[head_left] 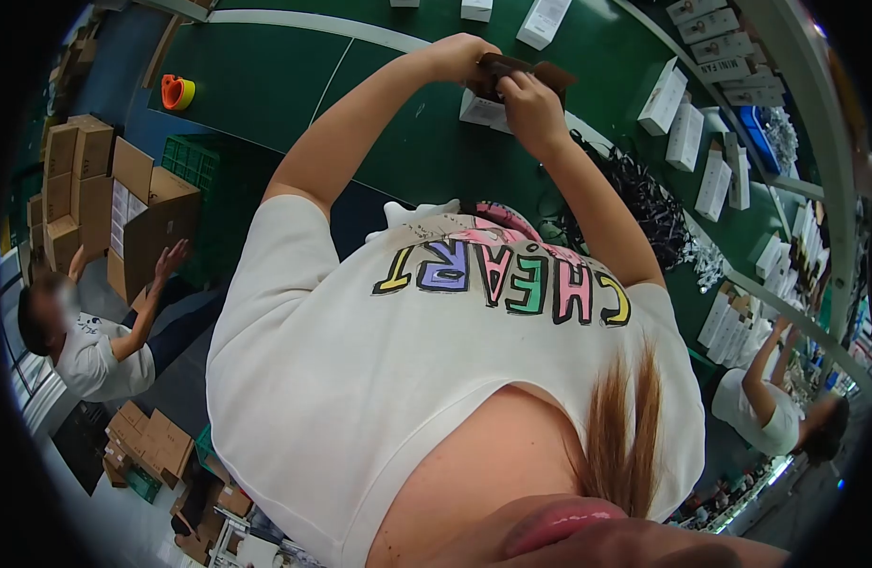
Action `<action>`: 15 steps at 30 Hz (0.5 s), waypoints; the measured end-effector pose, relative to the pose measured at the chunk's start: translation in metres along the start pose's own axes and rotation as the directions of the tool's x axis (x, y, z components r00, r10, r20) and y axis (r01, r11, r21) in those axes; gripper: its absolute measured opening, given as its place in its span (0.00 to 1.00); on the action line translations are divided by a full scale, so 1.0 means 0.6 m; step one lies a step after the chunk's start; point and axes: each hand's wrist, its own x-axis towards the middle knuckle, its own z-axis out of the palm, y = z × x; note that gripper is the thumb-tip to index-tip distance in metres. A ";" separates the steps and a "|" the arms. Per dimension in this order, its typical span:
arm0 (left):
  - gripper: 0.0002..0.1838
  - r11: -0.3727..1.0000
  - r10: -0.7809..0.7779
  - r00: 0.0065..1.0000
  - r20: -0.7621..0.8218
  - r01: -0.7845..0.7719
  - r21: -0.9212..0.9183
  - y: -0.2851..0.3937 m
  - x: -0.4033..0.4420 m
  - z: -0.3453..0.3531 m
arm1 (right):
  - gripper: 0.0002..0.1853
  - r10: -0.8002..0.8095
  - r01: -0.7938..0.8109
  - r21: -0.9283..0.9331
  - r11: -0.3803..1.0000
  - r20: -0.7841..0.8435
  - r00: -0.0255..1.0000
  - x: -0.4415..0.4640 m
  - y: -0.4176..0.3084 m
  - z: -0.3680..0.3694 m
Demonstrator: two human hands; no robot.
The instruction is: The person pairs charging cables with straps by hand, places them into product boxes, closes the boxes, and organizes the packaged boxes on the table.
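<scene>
Above the green table, at the top centre of the head view, my left hand and my right hand hold a dark brown folded piece (555,76), which looks like a small open carton or insert. My left hand (458,59) grips it at one end, its fingers partly hidden behind it. My right hand (535,112) has its fingers bent against the other part. Just below the piece a white box (483,111) lies on the table, partly covered by it. Which image side belongs to which arm follows the view as it stands.
Several white boxes (663,97) stand on the green table (398,142). A heap of black cables (634,194) lies near its edge. An orange and yellow tape roll (177,92) sits at the far left. Two co-workers (105,355) are at the sides, one beside open cartons (157,222).
</scene>
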 end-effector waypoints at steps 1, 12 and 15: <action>0.14 0.999 -0.024 0.999 0.021 0.023 0.026 0.008 0.001 -0.001 | 0.11 0.007 -0.002 -0.107 0.994 0.054 0.999 0.002 -0.002 0.000; 0.23 0.802 -0.028 0.995 -0.095 -0.034 -0.596 -0.050 -0.057 0.070 | 0.12 -0.074 0.079 0.066 0.995 -0.070 0.995 -0.033 -0.052 -0.030; 0.25 0.788 -0.005 0.998 -0.070 -0.039 -0.615 -0.046 -0.097 0.087 | 0.14 -0.128 0.128 0.009 0.992 0.033 0.991 -0.048 -0.059 -0.011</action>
